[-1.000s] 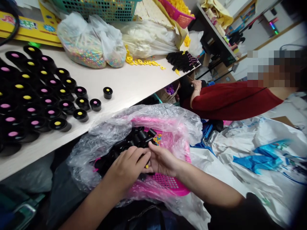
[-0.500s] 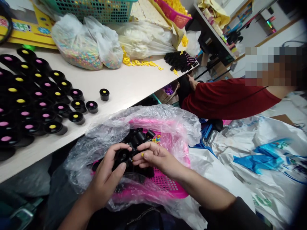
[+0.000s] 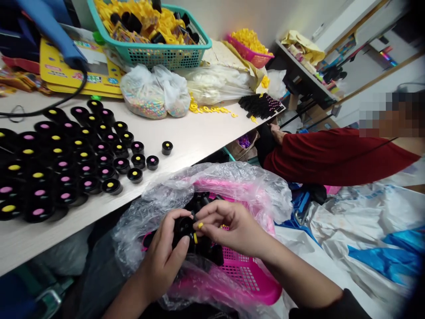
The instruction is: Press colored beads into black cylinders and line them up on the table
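Observation:
My left hand point(image 3: 168, 254) is closed around a black round cup-like part point(image 3: 184, 227), its hollow end facing up. Between the thumb and fingers of my right hand point(image 3: 230, 226) is a small yellow bead point(image 3: 200, 225), close beside the black part. A second yellow piece point(image 3: 195, 238) shows just below it; what it rests on I cannot make out. Both hands are over a pink basket point(image 3: 265, 288) draped with a clear plastic bag point(image 3: 133, 228). More black parts point(image 3: 202, 200) lie in the basket, partly hidden by my hands.
On the white table point(image 3: 186, 164) at left stand several black round parts point(image 3: 134, 175) with yellow or pink centres. Behind are bags of coloured beads point(image 3: 142, 99), a green basket point(image 3: 159, 55) of yellow pieces and a blue-handled tool point(image 3: 56, 35). A person in red point(image 3: 325, 155) sits at right.
The camera view has shifted, so the scene sits lower and further right, showing more of the green basket. My right hand's yellow bead is now plainly visible beside the black part.

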Demonstrator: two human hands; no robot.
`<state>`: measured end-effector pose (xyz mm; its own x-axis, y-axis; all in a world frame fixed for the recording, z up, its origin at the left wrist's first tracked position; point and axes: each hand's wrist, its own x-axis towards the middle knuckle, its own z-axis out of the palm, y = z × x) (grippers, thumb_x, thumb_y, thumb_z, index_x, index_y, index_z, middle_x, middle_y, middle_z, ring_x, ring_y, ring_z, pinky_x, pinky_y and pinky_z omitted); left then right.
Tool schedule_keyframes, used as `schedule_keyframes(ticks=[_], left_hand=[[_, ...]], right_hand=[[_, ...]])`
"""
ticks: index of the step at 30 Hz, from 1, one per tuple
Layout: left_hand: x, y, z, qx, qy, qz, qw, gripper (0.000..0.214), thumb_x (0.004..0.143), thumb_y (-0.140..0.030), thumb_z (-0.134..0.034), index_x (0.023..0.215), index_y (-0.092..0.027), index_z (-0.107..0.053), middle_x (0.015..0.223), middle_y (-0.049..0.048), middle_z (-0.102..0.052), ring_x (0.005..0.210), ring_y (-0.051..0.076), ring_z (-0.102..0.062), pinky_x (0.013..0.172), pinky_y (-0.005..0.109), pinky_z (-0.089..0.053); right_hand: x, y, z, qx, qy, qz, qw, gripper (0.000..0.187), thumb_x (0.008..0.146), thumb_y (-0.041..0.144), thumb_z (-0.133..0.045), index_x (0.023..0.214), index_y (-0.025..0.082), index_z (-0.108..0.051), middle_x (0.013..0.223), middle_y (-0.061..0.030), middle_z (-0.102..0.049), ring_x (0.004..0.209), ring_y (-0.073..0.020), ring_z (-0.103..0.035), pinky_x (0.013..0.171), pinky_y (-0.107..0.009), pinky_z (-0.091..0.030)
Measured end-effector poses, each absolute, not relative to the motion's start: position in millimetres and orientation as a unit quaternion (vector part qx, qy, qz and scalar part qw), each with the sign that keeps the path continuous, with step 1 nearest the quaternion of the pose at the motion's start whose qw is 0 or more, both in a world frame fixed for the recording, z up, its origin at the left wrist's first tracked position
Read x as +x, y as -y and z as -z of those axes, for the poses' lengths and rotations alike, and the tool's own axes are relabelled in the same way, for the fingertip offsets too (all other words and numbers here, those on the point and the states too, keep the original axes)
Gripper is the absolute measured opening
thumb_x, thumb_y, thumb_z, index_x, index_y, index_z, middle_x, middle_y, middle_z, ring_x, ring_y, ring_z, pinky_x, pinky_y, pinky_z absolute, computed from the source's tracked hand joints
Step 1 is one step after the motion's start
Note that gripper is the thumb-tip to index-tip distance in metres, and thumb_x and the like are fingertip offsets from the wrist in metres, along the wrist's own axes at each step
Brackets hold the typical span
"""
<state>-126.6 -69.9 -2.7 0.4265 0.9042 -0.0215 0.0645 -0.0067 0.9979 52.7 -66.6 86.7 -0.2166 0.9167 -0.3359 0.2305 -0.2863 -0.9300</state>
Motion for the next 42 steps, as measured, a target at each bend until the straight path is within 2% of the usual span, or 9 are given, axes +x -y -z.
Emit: schedule_keyframes(ticks=[8,12,15,21,25,28,35,38,42], left_hand=[[-128.8,68.4,0.4,0.686,-0.392,-0.379,0.482,0.032,0.090,-0.028,-0.042,0.122,-0.024,-0.043,0.118,0.0098,-0.053,0.108,0.024,-0.054,0.093,0.039,-0.046],[-129.2,67.7,-2.3,0.706,-0.381,-0.377,0.464,0.032,0.090,-0.025,-0.041,0.122,-0.024,-0.040,0.116,0.0100,-0.053,0.105,0.024,-0.054,0.090,0.039,-0.047],[-129.1,66.3,-4.3,0.722,-0.377,-0.380,0.437,0.031,0.089,-0.022,-0.041,0.120,-0.023,-0.041,0.112,0.0098,-0.054,0.104,0.024,-0.054,0.089,0.039,-0.047],[-124.9,66.6,-9.2,0.751,-0.355,-0.401,0.387,0.034,0.087,-0.017,-0.040,0.121,-0.022,-0.038,0.113,0.0099,-0.050,0.106,0.023,-0.050,0.091,0.038,-0.044],[-120.1,69.1,-7.8,0.751,-0.350,-0.405,0.388,0.033,0.087,-0.016,-0.039,0.120,-0.021,-0.038,0.112,0.0101,-0.049,0.106,0.024,-0.048,0.091,0.040,-0.042],[-119.7,71.6,-4.8,0.721,-0.345,-0.407,0.442,0.030,0.090,-0.019,-0.037,0.120,-0.023,-0.039,0.113,0.0098,-0.048,0.106,0.024,-0.048,0.091,0.040,-0.041],[-128.9,72.4,-10.6,0.430,-0.302,-0.393,0.755,0.025,0.091,-0.039,-0.036,0.107,-0.023,-0.047,0.109,0.0069,-0.054,0.107,0.026,-0.050,0.086,0.039,-0.046],[-128.9,67.8,-12.5,0.347,-0.281,-0.399,0.801,0.018,0.091,-0.035,-0.040,0.100,-0.022,-0.049,0.101,0.0049,-0.055,0.099,0.022,-0.053,0.083,0.036,-0.047],[-124.4,63.9,-9.9,0.291,-0.280,-0.434,0.805,0.017,0.084,-0.033,-0.050,0.096,-0.020,-0.050,0.088,0.0022,-0.053,0.086,0.017,-0.052,0.070,0.028,-0.046]], right_hand=[[43.9,56.4,-81.8,-0.528,0.696,-0.388,0.293,0.011,0.083,0.018,-0.063,0.087,0.019,-0.073,0.083,-0.0035,-0.062,0.079,-0.0125,-0.059,0.072,-0.026,-0.050],[42.5,54.6,-76.3,-0.534,0.659,-0.441,0.292,0.007,0.081,0.021,-0.066,0.084,0.020,-0.073,0.083,-0.0024,-0.061,0.079,-0.0123,-0.058,0.073,-0.027,-0.049],[40.5,54.4,-72.3,-0.559,0.591,-0.501,0.296,0.007,0.079,0.025,-0.068,0.081,0.018,-0.070,0.080,-0.0009,-0.058,0.072,-0.0105,-0.055,0.065,-0.024,-0.046],[34.1,52.1,-65.8,-0.514,0.417,-0.678,0.320,0.038,0.064,0.020,-0.075,0.086,0.019,-0.045,0.071,0.0070,-0.050,0.058,-0.0046,-0.044,0.054,-0.017,-0.036],[31.6,49.3,-60.1,-0.479,0.411,-0.711,0.310,0.034,0.063,0.013,-0.066,0.081,0.020,-0.037,0.066,0.0105,-0.040,0.050,-0.0020,-0.033,0.046,-0.015,-0.027],[33.1,49.1,-53.3,-0.450,0.417,-0.723,0.318,0.035,0.065,0.013,-0.065,0.079,0.020,-0.034,0.064,0.0116,-0.037,0.048,-0.0015,-0.031,0.045,-0.014,-0.026],[41.5,49.8,-49.5,-0.397,0.479,-0.728,0.288,0.035,0.075,0.028,-0.073,0.091,0.020,-0.043,0.064,0.0101,-0.038,0.053,-0.0044,-0.039,0.048,-0.016,-0.033],[40.3,50.7,-52.8,-0.408,0.579,-0.638,0.303,0.039,0.076,0.023,-0.072,0.106,0.018,-0.047,0.068,0.0081,-0.040,0.061,-0.0060,-0.041,0.056,-0.018,-0.036],[34.0,53.9,-52.7,-0.419,0.675,-0.530,0.296,0.044,0.080,0.023,-0.069,0.120,0.018,-0.051,0.067,0.0075,-0.040,0.057,-0.0061,-0.038,0.054,-0.018,-0.035]])
